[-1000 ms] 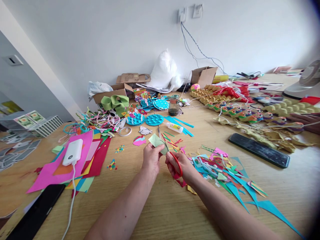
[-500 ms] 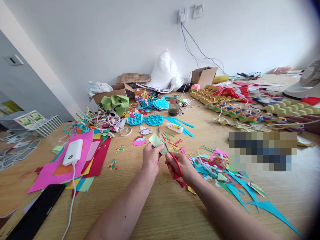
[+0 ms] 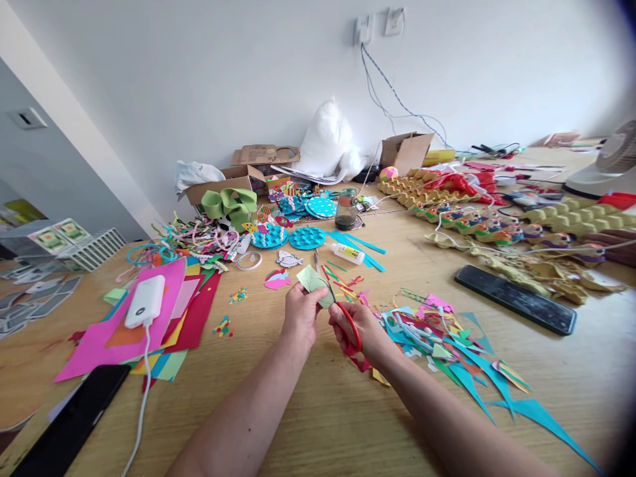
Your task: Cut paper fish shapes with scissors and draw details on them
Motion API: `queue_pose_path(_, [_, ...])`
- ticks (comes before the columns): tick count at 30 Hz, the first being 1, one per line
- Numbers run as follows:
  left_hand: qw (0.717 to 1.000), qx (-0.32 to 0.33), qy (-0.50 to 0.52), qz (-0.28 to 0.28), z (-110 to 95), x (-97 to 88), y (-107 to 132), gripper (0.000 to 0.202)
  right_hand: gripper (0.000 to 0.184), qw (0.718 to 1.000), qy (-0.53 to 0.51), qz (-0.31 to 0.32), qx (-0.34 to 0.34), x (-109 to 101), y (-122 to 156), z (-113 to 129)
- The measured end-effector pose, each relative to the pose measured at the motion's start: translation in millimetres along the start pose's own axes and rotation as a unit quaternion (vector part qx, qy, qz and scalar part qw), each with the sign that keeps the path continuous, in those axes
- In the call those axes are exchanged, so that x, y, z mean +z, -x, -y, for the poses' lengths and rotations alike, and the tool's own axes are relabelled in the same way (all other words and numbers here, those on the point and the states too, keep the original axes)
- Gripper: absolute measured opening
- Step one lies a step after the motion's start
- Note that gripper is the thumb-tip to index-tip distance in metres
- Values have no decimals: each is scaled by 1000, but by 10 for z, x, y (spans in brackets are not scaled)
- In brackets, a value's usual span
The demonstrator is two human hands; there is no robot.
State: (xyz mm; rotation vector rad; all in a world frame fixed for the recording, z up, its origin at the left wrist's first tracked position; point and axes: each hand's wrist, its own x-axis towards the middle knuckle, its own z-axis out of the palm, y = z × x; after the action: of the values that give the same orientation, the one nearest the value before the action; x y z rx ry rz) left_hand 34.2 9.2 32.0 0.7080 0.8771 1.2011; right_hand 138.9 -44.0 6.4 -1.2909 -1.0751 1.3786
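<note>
At the left, a black phone (image 3: pixel 74 414) is laid on the wooden table (image 3: pixel 199 397), and above it a white power bank (image 3: pixel 144 301) is rested on a stack of coloured sheets (image 3: pixel 171 291). Farther right, small paper dots (image 3: pixel 223 326) are scattered in two clusters, and a pink fish cutout (image 3: pixel 277 280) is laid flat. By the left hand (image 3: pixel 299 311), thumb uppermost, the pale green paper (image 3: pixel 309 279) is pinched and held up over the middle of the table, a curved line visible on its face. The paper can be judged light and thin, stiff enough to stand out from the grip, yet easily creased or torn, and hardly slippery; it is best held flat near the thumb, back from its right side. That side is met by the red-handled scissors (image 3: pixel 354 326), whose blades cannot be told fully closed or parted; they should be rigid, best controlled through the loops. Their handles are gripped by the right hand (image 3: pixel 362 331), its fingers curled in. Beyond, a glue bottle (image 3: pixel 347 253) is laid on its side. Rightward, mixed paper scraps (image 3: pixel 420 334) are heaped, followed by a second phone (image 3: pixel 515 299) and, at the edge, another person's hand (image 3: pixel 616 245).
</note>
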Motion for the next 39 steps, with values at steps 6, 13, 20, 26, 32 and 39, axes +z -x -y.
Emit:
queue_pose_path(6, [1000, 5, -4, 14, -27, 8, 10, 26, 53, 1000, 12, -5, -2, -11, 3, -2])
queue_pose_path(13, [1000, 7, -12, 21, -28, 12, 8, 26, 52, 1000, 16, -6, 6, -22, 3, 15])
queue_pose_path(20, [1000, 11, -18, 19, -25, -2, 1, 27, 52, 1000, 10, -8, 11, -9, 11, 33])
queue_pose_path(26, [1000, 7, -17, 19, -34, -3, 3, 28, 51, 1000, 22, -10, 4, -14, 12, 24])
queue_pose_path(32, [1000, -1, -4, 4, -57, 6, -1, 32, 51, 1000, 22, -10, 1, -20, 9, 11])
queue_pose_path(39, [1000, 11, -25, 1, -44, -28, -40, 29, 48, 999, 33, -2, -4, -30, 2, -15])
